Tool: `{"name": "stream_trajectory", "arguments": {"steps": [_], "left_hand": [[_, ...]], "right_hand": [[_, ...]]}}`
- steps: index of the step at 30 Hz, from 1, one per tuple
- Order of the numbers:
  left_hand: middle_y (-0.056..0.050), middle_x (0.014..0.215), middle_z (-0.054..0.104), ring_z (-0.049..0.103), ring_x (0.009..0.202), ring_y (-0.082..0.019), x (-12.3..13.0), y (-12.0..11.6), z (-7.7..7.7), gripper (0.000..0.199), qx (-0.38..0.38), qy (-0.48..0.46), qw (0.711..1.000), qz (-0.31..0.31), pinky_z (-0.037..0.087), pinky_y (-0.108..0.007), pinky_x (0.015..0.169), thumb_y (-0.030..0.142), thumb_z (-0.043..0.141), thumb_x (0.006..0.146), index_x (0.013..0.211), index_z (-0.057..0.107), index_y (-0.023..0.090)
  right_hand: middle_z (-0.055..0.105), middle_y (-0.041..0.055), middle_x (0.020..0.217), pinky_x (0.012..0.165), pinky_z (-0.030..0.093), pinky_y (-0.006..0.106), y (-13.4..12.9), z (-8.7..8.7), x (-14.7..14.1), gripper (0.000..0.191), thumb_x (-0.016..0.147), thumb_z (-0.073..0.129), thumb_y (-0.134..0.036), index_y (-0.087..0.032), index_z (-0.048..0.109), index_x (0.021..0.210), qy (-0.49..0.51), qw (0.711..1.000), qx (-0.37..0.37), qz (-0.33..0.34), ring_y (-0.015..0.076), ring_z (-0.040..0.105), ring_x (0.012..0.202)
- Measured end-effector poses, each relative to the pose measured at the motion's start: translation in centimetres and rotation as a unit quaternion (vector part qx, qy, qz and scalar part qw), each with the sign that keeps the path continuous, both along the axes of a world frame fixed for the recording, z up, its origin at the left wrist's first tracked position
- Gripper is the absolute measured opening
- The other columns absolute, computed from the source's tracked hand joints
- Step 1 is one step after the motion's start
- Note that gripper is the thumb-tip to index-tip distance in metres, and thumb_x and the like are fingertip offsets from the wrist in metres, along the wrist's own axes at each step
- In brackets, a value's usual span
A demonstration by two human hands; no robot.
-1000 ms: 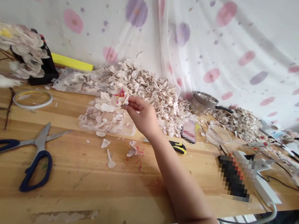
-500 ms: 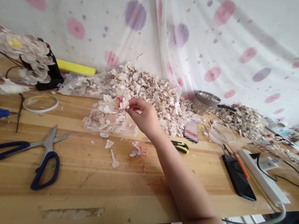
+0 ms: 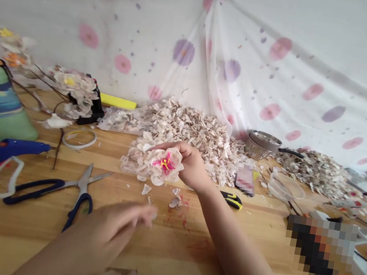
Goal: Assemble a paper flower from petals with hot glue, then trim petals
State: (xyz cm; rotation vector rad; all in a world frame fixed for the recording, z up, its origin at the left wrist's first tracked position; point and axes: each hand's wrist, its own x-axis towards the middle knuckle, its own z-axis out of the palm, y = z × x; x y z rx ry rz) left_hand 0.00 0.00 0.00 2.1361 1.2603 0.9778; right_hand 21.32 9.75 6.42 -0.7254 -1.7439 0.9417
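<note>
My right hand [image 3: 193, 165] is closed on an artificial flower [image 3: 166, 165]. The flower has whitish petals and a pink and yellow centre that faces me. Below it, my left hand [image 3: 122, 224] is over the table, its fingers smeared by motion. Its fingertips are at a small pale petal [image 3: 154, 216], mostly covered by them; I cannot tell whether they grip it. Loose petals [image 3: 176, 201] lie between the hands. Behind the flower is a clear plastic tray [image 3: 126, 164] with petals, in front of a large heap of dried whitish petals [image 3: 188, 126].
Blue-handled scissors [image 3: 83, 184] lie spread left of my left hand, beside a blue glue gun [image 3: 0, 150] and a green bottle [image 3: 4, 106]. A roll of tape [image 3: 80, 138] lies farther back. To the right are a yellow-black cutter [image 3: 232, 200] and a metal pan [image 3: 264, 140].
My left hand has come into view from below, over the loose petal. My right hand has turned the flower to face me and brought it nearer. The view has shifted left.
</note>
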Motion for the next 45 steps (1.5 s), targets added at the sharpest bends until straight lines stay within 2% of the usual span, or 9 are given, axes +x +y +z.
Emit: {"name": "stream_trajectory", "arguments": {"steps": [2, 6, 9, 12, 18, 26, 32, 37, 45], "left_hand": [[-0.003, 0.117, 0.066, 0.064, 0.107, -0.023, 0.9, 2.0, -0.1, 0.031, -0.024, 0.001, 0.999, 0.028, 0.053, -0.041, 0.093, 0.037, 0.049, 0.093, 0.124, 0.055, 0.033], [-0.013, 0.129, 0.057, 0.055, 0.120, -0.030, 1.9, 4.5, 0.6, 0.055, 0.124, -0.058, 0.985, 0.102, 0.050, -0.049, 0.095, 0.036, 0.056, 0.088, 0.138, 0.037, 0.026], [-0.015, 0.133, 0.054, 0.053, 0.123, -0.032, 2.0, 5.2, 1.1, 0.054, 0.233, -0.027, 0.970, 0.067, 0.048, -0.051, 0.098, 0.031, 0.058, 0.086, 0.137, 0.039, 0.026], [-0.017, 0.133, 0.054, 0.052, 0.123, -0.033, 2.1, 5.2, 1.3, 0.054, 0.275, -0.014, 0.960, 0.046, 0.045, -0.051, 0.099, 0.026, 0.057, 0.087, 0.138, 0.038, 0.024], [-0.018, 0.122, 0.053, 0.049, 0.113, -0.035, 2.2, 3.8, 2.1, 0.054, 0.307, 0.015, 0.940, 0.146, 0.037, -0.051, 0.098, 0.026, 0.064, 0.083, 0.133, 0.046, 0.015], [-0.005, 0.132, 0.052, 0.043, 0.126, -0.025, 1.8, 2.4, 2.9, 0.030, 0.242, -0.119, 0.963, -0.030, 0.030, -0.041, 0.108, 0.014, 0.055, 0.088, 0.113, 0.061, 0.029], [0.000, 0.115, 0.061, 0.053, 0.110, -0.020, 2.0, 2.7, 2.4, 0.030, 0.203, -0.217, 0.955, 0.006, 0.041, -0.033, 0.095, 0.013, 0.067, 0.083, 0.105, 0.067, 0.033], [-0.001, 0.106, 0.064, 0.054, 0.107, -0.020, 2.2, 2.0, 2.9, 0.023, 0.266, -0.210, 0.940, 0.027, 0.041, -0.035, 0.096, 0.010, 0.069, 0.081, 0.096, 0.069, 0.027], [0.000, 0.099, 0.064, 0.055, 0.102, -0.017, 2.3, 2.0, 2.7, 0.025, 0.297, -0.188, 0.935, 0.057, 0.043, -0.029, 0.091, 0.005, 0.065, 0.082, 0.097, 0.068, 0.024]], "right_hand": [[0.073, 0.0036, 0.085, 0.077, 0.054, 0.035, -0.6, 0.3, -0.4, 0.030, 0.075, 0.074, -0.035, -0.022, 0.049, 0.065, 0.023, 0.999, 0.007, 0.046, 0.0184, 0.069, 0.082], [0.073, 0.0038, 0.089, 0.088, 0.050, 0.038, -0.9, 0.4, -0.8, 0.023, 0.079, 0.074, -0.027, -0.021, 0.056, 0.066, 0.030, 0.991, 0.076, 0.110, 0.0185, 0.066, 0.093], [0.071, 0.0035, 0.093, 0.098, 0.043, 0.040, -0.8, 0.1, -0.9, 0.015, 0.077, 0.077, -0.021, -0.021, 0.065, 0.067, 0.004, 0.987, 0.124, 0.106, 0.0177, 0.062, 0.100], [0.067, 0.0038, 0.098, 0.095, 0.043, 0.038, -0.9, -0.1, -1.2, 0.013, 0.075, 0.078, -0.018, -0.021, 0.068, 0.067, 0.007, 0.991, 0.087, 0.102, 0.0165, 0.061, 0.099], [0.064, 0.0007, 0.083, 0.080, 0.048, 0.030, -1.8, -0.3, -2.1, 0.018, 0.068, 0.081, -0.023, -0.018, 0.064, 0.063, 0.031, 0.989, -0.048, 0.134, 0.0128, 0.060, 0.080], [0.055, -0.0062, 0.059, 0.056, 0.045, 0.021, -2.7, -0.3, -2.8, 0.031, 0.064, 0.082, -0.033, -0.017, 0.056, 0.062, 0.001, 0.985, -0.129, 0.114, 0.0075, 0.048, 0.055], [0.056, -0.0056, 0.057, 0.058, 0.047, 0.023, -3.4, 0.4, -3.1, 0.033, 0.060, 0.084, -0.037, -0.017, 0.057, 0.059, -0.022, 0.982, -0.140, 0.129, 0.0089, 0.050, 0.056], [0.067, -0.0004, 0.070, 0.065, 0.048, 0.023, -3.5, 0.4, -3.1, 0.027, 0.064, 0.084, -0.037, -0.015, 0.069, 0.070, -0.029, 0.976, -0.151, 0.155, 0.0109, 0.058, 0.066], [0.065, -0.0007, 0.065, 0.062, 0.047, 0.023, -3.4, 0.5, -3.0, 0.029, 0.073, 0.078, -0.039, -0.017, 0.067, 0.058, -0.052, 0.986, -0.039, 0.152, 0.0109, 0.056, 0.063]]}}
